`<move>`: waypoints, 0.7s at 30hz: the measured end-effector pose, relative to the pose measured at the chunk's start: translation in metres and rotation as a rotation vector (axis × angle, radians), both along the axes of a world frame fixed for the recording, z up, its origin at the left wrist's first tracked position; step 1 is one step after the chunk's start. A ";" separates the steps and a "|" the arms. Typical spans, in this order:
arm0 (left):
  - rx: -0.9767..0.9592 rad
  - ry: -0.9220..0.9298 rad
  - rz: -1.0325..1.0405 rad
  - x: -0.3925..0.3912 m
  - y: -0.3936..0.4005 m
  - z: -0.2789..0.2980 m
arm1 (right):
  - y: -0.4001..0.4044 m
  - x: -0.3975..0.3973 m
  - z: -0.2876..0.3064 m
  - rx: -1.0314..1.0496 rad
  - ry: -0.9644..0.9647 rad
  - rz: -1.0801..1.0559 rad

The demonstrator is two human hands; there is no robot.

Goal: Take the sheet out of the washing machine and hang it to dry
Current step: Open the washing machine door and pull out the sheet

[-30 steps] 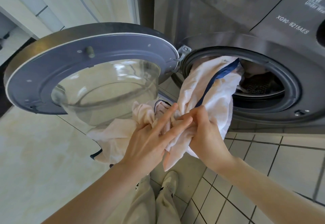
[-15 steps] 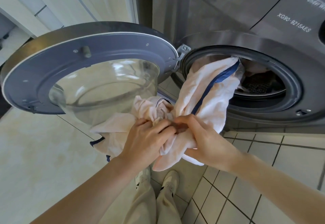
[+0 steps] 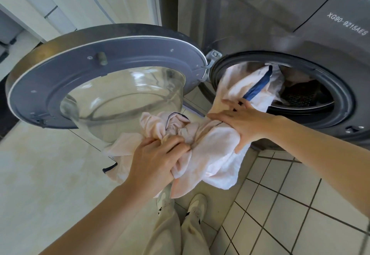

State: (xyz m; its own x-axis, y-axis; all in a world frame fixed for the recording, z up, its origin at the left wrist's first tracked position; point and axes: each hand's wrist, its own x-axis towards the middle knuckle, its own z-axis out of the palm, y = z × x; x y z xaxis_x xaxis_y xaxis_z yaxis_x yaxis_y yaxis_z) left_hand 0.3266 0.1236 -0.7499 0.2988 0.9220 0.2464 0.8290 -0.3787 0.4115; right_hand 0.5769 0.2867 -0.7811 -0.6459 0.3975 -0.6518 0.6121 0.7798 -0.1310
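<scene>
Head view: sheet half out of washer

Pale pink-white sheet (image 3: 210, 150) with blue trim, crumpled, trails from washing machine (image 3: 300, 34) drum opening down past open door (image 3: 112, 74). Left hand (image 3: 156, 158) grips bunched fabric; right hand (image 3: 244, 122) clasps fold just outside the opening.

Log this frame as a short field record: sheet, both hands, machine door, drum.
sheet: pale with blue trim, partly out, its upper end in the drum opening
left hand: grips a bunched part of the sheet
right hand: holds the sheet nearer the opening
door: swung open
drum: darker laundry inside
</scene>
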 end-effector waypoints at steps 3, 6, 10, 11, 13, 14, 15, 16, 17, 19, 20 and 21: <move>-0.010 -0.009 0.080 -0.009 -0.001 0.004 | -0.007 0.015 -0.008 -0.063 -0.110 -0.002; -0.020 0.003 0.129 -0.009 -0.002 0.005 | -0.020 0.024 -0.018 -0.048 -0.166 0.012; -0.044 0.002 0.147 -0.009 -0.004 0.006 | -0.029 0.025 -0.030 0.047 -0.104 -0.002; -0.050 0.003 0.160 -0.010 -0.004 0.006 | -0.027 0.026 -0.031 0.055 -0.082 -0.005; -0.065 0.010 0.186 -0.013 -0.005 0.006 | -0.021 0.029 -0.030 0.055 -0.032 0.014; -0.074 0.011 0.191 -0.015 -0.007 0.006 | -0.018 0.031 -0.027 0.048 -0.016 0.021; -0.081 0.011 0.189 -0.016 -0.008 0.005 | -0.015 0.035 -0.024 0.045 0.000 0.021; -0.088 0.009 0.186 -0.018 -0.010 0.004 | -0.013 0.039 -0.021 0.049 0.015 0.014; -0.096 0.007 0.188 -0.019 -0.012 0.004 | -0.011 0.044 -0.018 0.076 0.012 0.005; -0.113 0.006 0.206 -0.020 -0.014 0.004 | -0.009 0.053 -0.013 0.203 0.028 0.021; -0.120 0.014 0.219 -0.021 -0.014 0.003 | -0.009 0.056 -0.012 0.271 0.084 0.025; -0.133 0.028 0.230 -0.023 -0.014 0.003 | -0.010 0.058 -0.010 0.315 0.137 0.026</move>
State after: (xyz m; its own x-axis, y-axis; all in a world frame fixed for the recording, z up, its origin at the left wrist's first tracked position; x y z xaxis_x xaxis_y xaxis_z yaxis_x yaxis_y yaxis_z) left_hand 0.3039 0.1099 -0.7471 0.0829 0.9901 0.1130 0.8987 -0.1233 0.4208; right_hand 0.6351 0.2769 -0.7911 -0.7314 0.5477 -0.4062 0.5849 0.8102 0.0393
